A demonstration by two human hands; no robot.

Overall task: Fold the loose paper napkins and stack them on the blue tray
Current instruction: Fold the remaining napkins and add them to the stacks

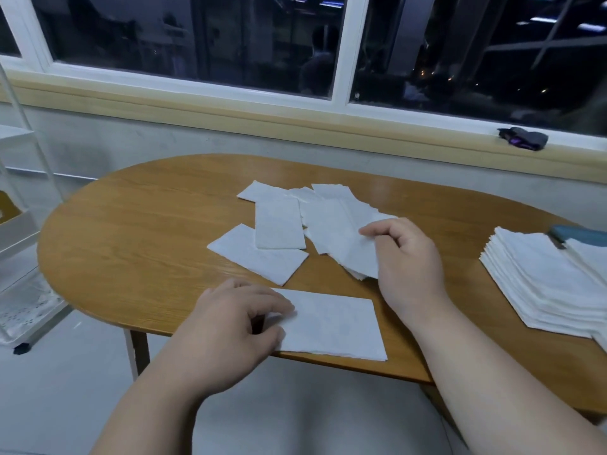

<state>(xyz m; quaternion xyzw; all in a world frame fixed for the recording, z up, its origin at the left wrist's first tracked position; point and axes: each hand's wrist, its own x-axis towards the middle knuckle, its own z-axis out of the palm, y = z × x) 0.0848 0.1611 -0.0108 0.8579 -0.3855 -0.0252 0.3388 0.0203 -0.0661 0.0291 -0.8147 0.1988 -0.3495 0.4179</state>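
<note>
Several loose white paper napkins (pixel 279 224) lie scattered across the middle of the wooden table (pixel 147 224). One napkin (pixel 331 323) lies flat at the near edge; my left hand (pixel 236 326) pinches its left end between thumb and fingers. My right hand (pixel 404 257) rests on the right side of the loose pile, fingers curled on the edge of a napkin (pixel 348 247). A tall stack of folded napkins (pixel 542 284) sits at the right, covering most of the blue tray (pixel 578 234), of which only a far corner shows.
A white wire rack (pixel 19 257) stands on the floor left of the table. Behind the table runs a window sill with a dark bundled object (pixel 522 137) on it. The table's near edge curves close to my body.
</note>
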